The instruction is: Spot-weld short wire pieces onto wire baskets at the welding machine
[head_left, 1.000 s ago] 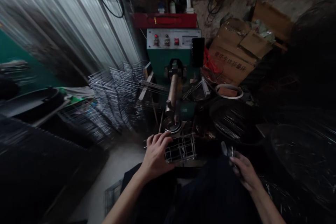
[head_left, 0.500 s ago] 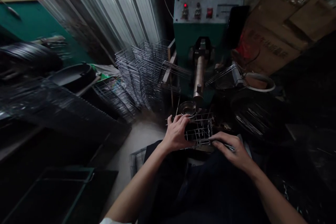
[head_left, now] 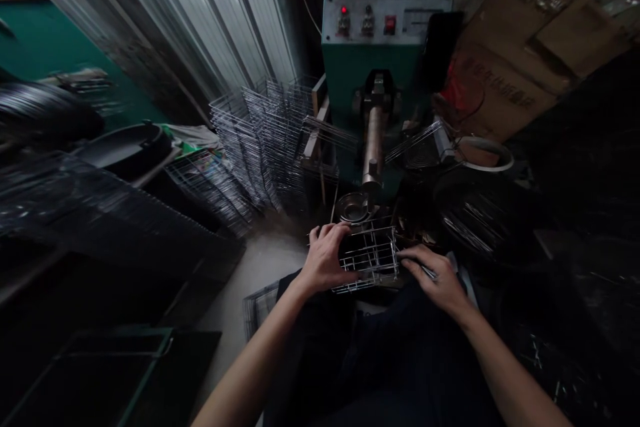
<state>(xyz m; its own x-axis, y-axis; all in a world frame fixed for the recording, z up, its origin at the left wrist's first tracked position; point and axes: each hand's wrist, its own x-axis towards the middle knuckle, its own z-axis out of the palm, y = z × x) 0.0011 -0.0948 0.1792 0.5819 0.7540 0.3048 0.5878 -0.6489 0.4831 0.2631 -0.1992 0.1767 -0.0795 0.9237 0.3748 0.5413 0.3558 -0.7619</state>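
Observation:
A small wire rack [head_left: 371, 255] made of crossing bright metal rods is held just above my lap. My left hand [head_left: 325, 259] grips its left side, fingers over the far edge and thumb along the near side. At the rack's right end, my right hand [head_left: 436, 277] is closed around thin metal wires [head_left: 429, 272], partly hidden by the fingers. Its fingertips are close to the rack's right edge; I cannot tell if they touch it. Just beyond the rack are a round metal dish [head_left: 353, 207] and the machine's copper-coloured arm [head_left: 373, 147].
The green machine [head_left: 373, 57] has a panel with a lit red lamp. Stacked wire racks [head_left: 265, 140] stand to its left. Loose rods lie in a dark basin [head_left: 480, 220] on the right, near a white-rimmed bowl [head_left: 484, 153]. Cardboard boxes [head_left: 510, 73] lean behind.
The rack has tilted, so more of its right end and near side shows. My right hand's fingertips have moved from its near right corner to beside its right edge. The view has shifted slightly.

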